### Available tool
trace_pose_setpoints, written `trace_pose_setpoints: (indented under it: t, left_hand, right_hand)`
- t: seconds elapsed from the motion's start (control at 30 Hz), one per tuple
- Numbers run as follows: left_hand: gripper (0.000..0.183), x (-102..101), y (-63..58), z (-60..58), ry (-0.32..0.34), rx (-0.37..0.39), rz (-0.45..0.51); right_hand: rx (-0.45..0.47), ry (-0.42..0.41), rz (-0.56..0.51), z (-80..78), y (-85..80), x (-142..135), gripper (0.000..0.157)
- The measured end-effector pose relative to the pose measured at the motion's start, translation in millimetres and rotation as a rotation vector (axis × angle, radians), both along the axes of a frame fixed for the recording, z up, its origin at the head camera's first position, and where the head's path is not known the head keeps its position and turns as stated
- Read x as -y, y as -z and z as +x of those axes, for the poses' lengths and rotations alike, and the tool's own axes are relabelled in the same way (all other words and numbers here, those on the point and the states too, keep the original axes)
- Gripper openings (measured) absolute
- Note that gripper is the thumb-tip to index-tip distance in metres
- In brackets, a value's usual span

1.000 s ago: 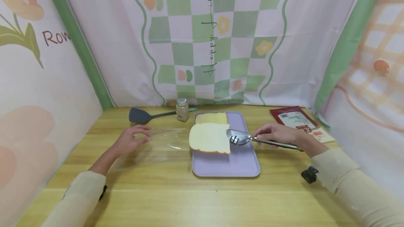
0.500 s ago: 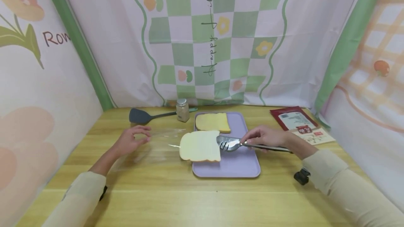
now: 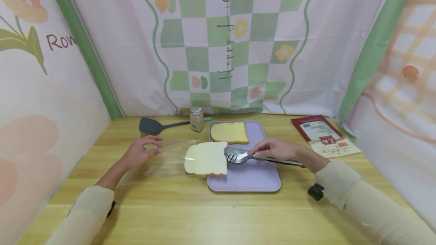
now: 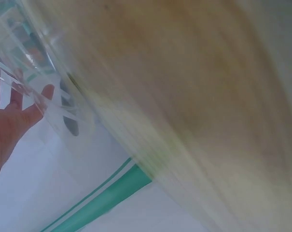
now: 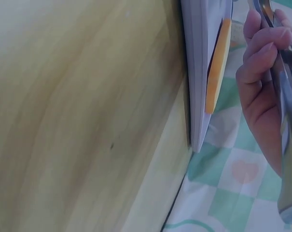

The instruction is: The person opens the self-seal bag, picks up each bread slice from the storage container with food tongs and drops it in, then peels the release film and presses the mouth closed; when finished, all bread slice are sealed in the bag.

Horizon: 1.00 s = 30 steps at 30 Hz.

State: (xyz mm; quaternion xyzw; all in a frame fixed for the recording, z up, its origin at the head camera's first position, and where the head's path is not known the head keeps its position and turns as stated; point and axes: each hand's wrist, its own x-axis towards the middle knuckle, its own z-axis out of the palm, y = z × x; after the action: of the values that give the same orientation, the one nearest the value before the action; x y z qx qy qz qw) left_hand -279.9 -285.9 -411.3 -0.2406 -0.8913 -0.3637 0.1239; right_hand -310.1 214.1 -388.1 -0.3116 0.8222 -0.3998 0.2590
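Note:
In the head view, my right hand point(image 3: 276, 150) grips metal serving tongs point(image 3: 238, 156), whose slotted end holds the right edge of a pale bread slice point(image 3: 204, 158). The slice hangs over the left rim of the lilac tray point(image 3: 245, 180), its left part overlapping a clear plastic bag point(image 3: 170, 162). My left hand point(image 3: 144, 152) holds the bag from the left, thumb and fingertips close together. Film crosses the fingers of the left hand point(image 4: 15, 111) in the left wrist view. Fingers wrap the tongs' handle point(image 5: 288, 92) in the right wrist view.
Another bread slice point(image 3: 229, 132) lies at the back of the tray. Behind the bag are a dark spatula point(image 3: 151, 125) and a small glass jar point(image 3: 196, 119). A red packet point(image 3: 316, 127) and a beige packet point(image 3: 335, 147) lie at the right. A curtain point(image 3: 136, 48) closes off the back.
My right hand has carried the tongs and bread slice leftward and slightly toward me, uncovering the slice at the back of the tray. The left hand has stayed in place.

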Motion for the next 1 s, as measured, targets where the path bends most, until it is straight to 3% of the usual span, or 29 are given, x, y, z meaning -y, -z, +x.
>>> trace_pose_setpoints:
  t: [0.47,1.0]
  left_hand:
    - [0.01,-2,1.8,-0.5,0.003,-0.024,0.004]
    - [0.011,1,3.6,-1.9,-0.005,-0.028,0.003]
  right_hand:
    - [-0.013,-0.047,-0.028,-4.2,-0.9,25,0.024]
    - [0.036,-0.054,-0.084,-6.8,0.4,45,0.025]
